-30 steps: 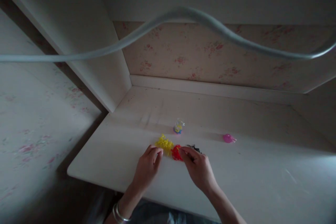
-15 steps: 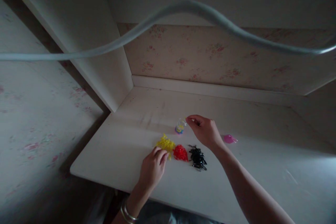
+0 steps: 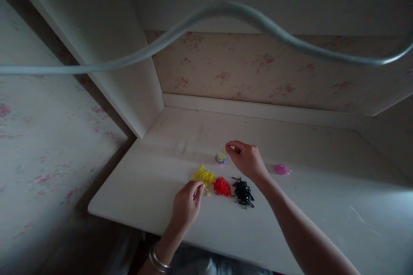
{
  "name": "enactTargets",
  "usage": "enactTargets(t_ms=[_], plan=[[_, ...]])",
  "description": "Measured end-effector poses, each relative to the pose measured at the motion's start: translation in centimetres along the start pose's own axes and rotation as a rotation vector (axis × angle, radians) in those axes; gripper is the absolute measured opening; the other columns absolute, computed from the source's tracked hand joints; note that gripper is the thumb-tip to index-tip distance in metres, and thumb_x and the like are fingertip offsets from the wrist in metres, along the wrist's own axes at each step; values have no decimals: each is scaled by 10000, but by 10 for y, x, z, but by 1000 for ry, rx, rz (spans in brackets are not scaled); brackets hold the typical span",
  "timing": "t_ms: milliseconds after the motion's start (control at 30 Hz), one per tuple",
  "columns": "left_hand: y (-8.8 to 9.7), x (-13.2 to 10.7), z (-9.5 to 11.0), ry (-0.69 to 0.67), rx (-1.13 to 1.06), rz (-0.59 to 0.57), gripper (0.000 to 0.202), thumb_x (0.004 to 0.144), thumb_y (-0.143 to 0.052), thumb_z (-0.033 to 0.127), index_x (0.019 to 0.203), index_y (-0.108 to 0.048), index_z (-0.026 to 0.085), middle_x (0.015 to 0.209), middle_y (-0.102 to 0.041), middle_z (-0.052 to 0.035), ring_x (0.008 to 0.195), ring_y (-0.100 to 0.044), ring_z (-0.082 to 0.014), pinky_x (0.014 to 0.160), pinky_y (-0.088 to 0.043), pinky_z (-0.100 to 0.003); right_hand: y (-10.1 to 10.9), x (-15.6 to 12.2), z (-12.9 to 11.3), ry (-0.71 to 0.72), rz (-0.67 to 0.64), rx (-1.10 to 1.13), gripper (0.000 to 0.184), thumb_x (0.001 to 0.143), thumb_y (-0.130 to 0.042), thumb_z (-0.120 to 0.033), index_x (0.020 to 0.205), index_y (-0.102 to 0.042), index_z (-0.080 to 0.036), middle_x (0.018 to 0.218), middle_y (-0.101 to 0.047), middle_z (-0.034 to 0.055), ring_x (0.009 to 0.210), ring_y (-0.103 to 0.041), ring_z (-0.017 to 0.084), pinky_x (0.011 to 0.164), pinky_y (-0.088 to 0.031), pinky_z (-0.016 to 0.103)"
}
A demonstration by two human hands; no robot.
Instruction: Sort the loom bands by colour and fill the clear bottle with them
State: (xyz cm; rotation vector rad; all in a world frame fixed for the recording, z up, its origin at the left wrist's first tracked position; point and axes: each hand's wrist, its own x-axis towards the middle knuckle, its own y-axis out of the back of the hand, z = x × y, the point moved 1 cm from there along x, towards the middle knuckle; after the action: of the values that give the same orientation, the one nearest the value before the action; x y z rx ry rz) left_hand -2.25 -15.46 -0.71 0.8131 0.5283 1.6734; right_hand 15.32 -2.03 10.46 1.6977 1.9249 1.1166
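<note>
A small clear jar [image 3: 221,156] with a blue and pink base and some yellow inside stands on the white tabletop. My right hand [image 3: 247,160] is at its rim, thumb and forefinger pinched together; whatever is between them is too small to make out. Nearer to me lies a heap of yellow rubber bands [image 3: 204,174]. My left hand [image 3: 187,204] rests at the near edge of this heap with its fingertips closed, and a yellow band shows at the tips. Beside the heap are a pile of red rubber bands [image 3: 222,187] and one of black rubber bands [image 3: 244,192].
A pink, shiny object [image 3: 282,169] lies to the right of my right hand. White panels enclose the desk [image 3: 145,180] at the left and back. A pale cable or tube [image 3: 232,8] crosses the upper view, close to the camera.
My right hand has shifted slightly left, and the yellow bit seen at its fingertips before is no longer distinct. My left hand has barely moved beside the yellow heap.
</note>
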Motion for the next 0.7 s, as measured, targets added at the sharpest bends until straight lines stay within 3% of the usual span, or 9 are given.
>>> enactTargets(t_ms=[133,267,433,533,700], plan=[[2,0,2,24,-12,6,193,898,-443,282,968,-603,199,882,-663,-47,705,-609,-139,699,-480,-266,3,-9,-2,3,27,88,279,829,-485,-363,855,-706,-194,492,-484,-43,451,-413,79,481,-297,181],[5,1,4,39,-39,8,200,899,-438,288,959,-602,192,868,-657,-48,678,-589,-131,672,-470,-254,-1,-41,-4,-6,-29,194,320,851,-478,-404,872,-693,-168,481,-458,-45,436,-383,75,455,-292,176],[7,-1,6,55,-105,1,205,902,-432,286,962,-606,197,855,-648,-36,628,-561,-113,632,-459,-234,-39,-116,-3,-40,-191,218,341,899,-411,-380,854,-686,-184,556,-581,-2,455,-475,96,467,-333,185],[8,-2,8,62,-156,36,192,897,-450,278,954,-613,195,863,-650,-41,682,-580,-118,643,-458,-222,-63,-157,4,-68,-204,162,328,909,-399,-352,874,-686,-197,608,-633,15,495,-544,111,504,-371,185],[21,18,33,-11,-188,96,168,882,-486,267,928,-627,187,814,-631,-29,576,-515,-89,591,-439,-208,-76,-175,13,-103,-158,56,288,916,-392,-328,951,-664,-241,686,-680,10,557,-606,124,544,-389,187]])
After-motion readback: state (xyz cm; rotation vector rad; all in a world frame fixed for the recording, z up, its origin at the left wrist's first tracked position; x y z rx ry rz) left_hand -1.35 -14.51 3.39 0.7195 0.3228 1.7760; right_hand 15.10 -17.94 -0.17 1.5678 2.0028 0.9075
